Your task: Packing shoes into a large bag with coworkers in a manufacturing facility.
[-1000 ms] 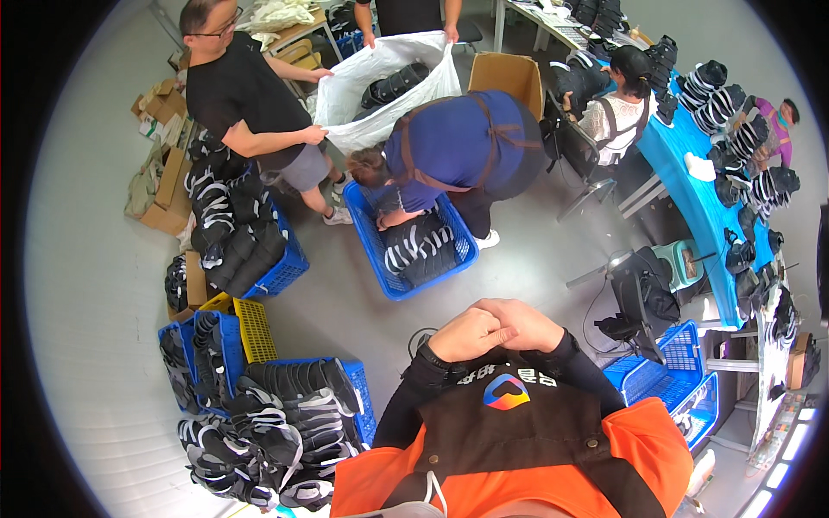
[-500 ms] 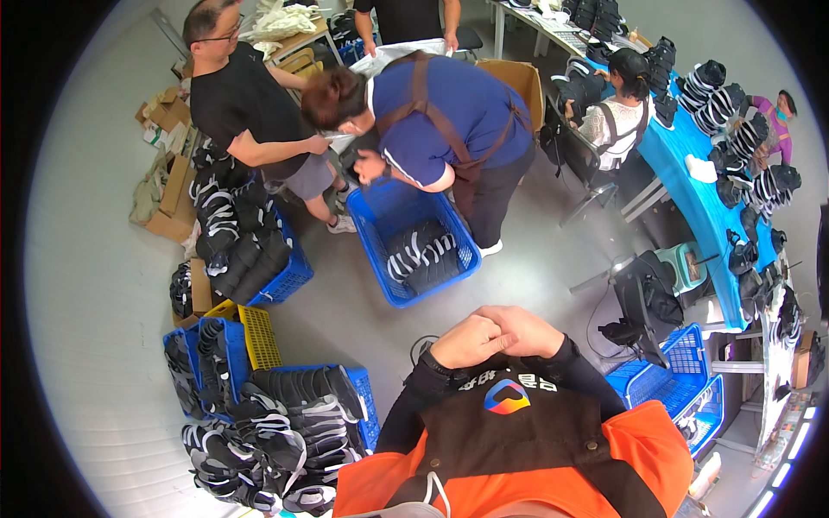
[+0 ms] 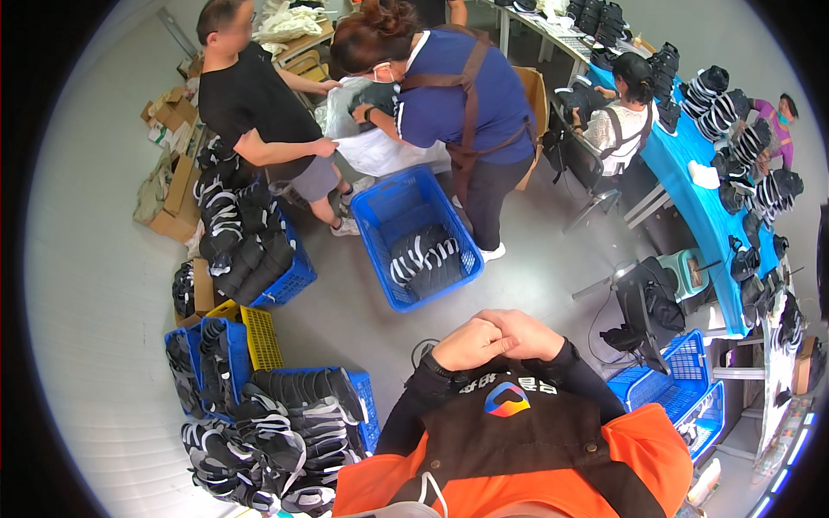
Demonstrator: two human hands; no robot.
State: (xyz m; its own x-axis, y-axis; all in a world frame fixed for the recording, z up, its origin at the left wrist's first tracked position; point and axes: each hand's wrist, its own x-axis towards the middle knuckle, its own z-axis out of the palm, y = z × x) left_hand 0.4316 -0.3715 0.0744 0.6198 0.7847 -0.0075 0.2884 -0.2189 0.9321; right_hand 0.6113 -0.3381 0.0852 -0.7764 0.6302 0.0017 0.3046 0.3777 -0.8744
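Observation:
Folded together in front of my dark apron (image 3: 466, 432), my left hand (image 3: 462, 344) and my right hand (image 3: 528, 334) clasp one another. Their fingers are closed, and no object shows in them. Beyond my hands stands a blue plastic basket (image 3: 399, 295) on the floor. Several black shoe-like pieces with white trim (image 3: 425, 263) lie in its near end. Past the basket, a co-worker in a blue shirt (image 3: 466, 91) bends over a white sack (image 3: 380, 154) with a dark item (image 3: 373, 99) in hand. A person in a black T-shirt (image 3: 259, 108) holds the sack's edge.
At left stand blue baskets (image 3: 294, 281) heaped with black pieces, a yellow crate (image 3: 261, 338) and cardboard boxes (image 3: 180, 194). A chair (image 3: 643, 311) and blue baskets (image 3: 669, 384) are at right. Another worker (image 3: 617, 125) sits by a blue-covered table (image 3: 691, 203) stacked with dark pieces.
The co-worker in blue has moved from over the basket to the white sack, taking the dark item there. The person in black has shifted slightly right. My hands stay clasped.

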